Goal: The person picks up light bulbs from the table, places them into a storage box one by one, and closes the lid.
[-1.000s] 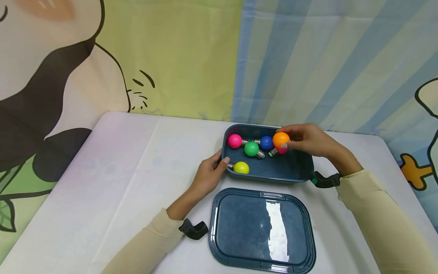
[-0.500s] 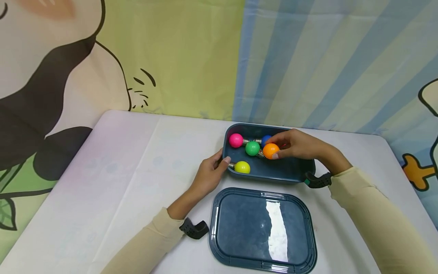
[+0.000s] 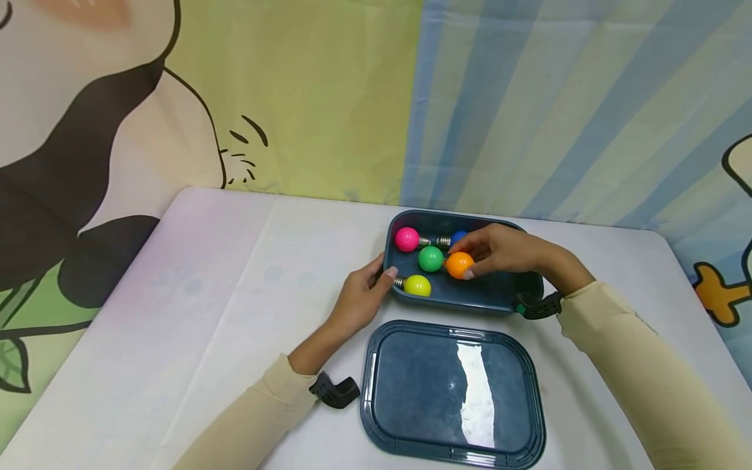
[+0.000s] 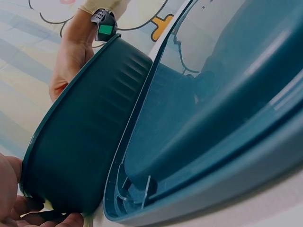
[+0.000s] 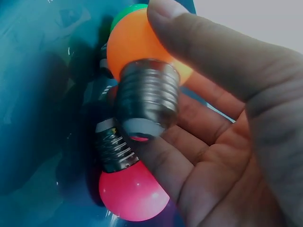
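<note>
My right hand [image 3: 508,250] pinches an orange light bulb [image 3: 459,265] between thumb and fingers, inside the dark blue box. In the right wrist view, the metal screw base of that orange bulb [image 5: 147,94] points toward the camera. A pink-red bulb [image 5: 133,191] lies below it. My left hand [image 3: 360,299] grips the left end of the box [image 3: 470,301], thumb over the rim. Inside lie a pink bulb [image 3: 407,239], a green bulb [image 3: 431,259] beside the orange one, a yellow bulb [image 3: 417,285] near my left thumb, and a blue bulb [image 3: 457,237] partly behind my right fingers.
A dark blue lid [image 3: 423,391] lies flat on the white table [image 3: 235,326], just in front of the box. Behind the table hangs a printed cloth [image 3: 329,98] with cartoon figures. Each wrist wears a black band, the left one [image 3: 335,391] near the lid's corner.
My right hand has carried the orange bulb left and toward the front of the box, up beside the green bulb. The left hand keeps its hold on the box.
</note>
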Available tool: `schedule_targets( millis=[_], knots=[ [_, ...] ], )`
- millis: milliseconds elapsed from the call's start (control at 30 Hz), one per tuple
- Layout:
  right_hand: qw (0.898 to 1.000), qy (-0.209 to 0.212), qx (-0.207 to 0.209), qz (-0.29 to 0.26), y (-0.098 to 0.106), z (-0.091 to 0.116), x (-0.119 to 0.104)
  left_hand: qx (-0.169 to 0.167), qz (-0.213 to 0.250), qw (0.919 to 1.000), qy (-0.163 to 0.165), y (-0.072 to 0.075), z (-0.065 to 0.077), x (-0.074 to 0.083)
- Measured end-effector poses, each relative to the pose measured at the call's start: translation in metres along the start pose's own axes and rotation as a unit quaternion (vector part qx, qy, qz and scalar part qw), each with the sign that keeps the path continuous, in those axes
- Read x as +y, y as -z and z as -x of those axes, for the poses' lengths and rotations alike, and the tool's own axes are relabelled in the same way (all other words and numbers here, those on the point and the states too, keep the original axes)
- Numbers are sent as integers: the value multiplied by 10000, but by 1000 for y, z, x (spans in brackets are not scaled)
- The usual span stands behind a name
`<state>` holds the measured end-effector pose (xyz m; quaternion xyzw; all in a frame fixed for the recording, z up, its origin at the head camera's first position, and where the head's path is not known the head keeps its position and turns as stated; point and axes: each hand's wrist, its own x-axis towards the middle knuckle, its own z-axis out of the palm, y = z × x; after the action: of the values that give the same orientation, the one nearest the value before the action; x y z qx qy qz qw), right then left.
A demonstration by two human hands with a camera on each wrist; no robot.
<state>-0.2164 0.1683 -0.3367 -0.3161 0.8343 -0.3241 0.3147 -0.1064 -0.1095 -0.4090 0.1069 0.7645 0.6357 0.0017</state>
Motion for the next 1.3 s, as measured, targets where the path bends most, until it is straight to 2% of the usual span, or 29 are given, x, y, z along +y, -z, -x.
schedule_targets(
  millis=[233,567,700,833,967,1033,1100,1167,1300],
  knots=[
    [9998,-43,-124,-164,0,3,0,-6,7,10000,74,0,-1,1],
    [9998,-84,60,-187,-2,10,1,-32,32,9999,162,-1,0,-1],
    [9993,18,316,-182,-2,18,2,-24,-151,9999,5,-2,1,-1],
    [9971,72,710,-262,-6,31,2,22,-589,9981,-180,-1,3,-2],
    [9917,187,1233,-305,-14,49,2,154,-830,9964,86,6,5,1],
    [9860,292,1624,-228,-20,61,2,244,-841,9959,226,12,7,4],
    [9762,435,2122,-81,-28,74,2,315,-778,9961,273,19,11,8],
    [9616,559,2687,-37,-41,86,3,357,-684,9967,256,28,17,11],
    [9255,652,3728,-129,-74,106,8,331,-763,9961,287,42,34,12]
  ],
)
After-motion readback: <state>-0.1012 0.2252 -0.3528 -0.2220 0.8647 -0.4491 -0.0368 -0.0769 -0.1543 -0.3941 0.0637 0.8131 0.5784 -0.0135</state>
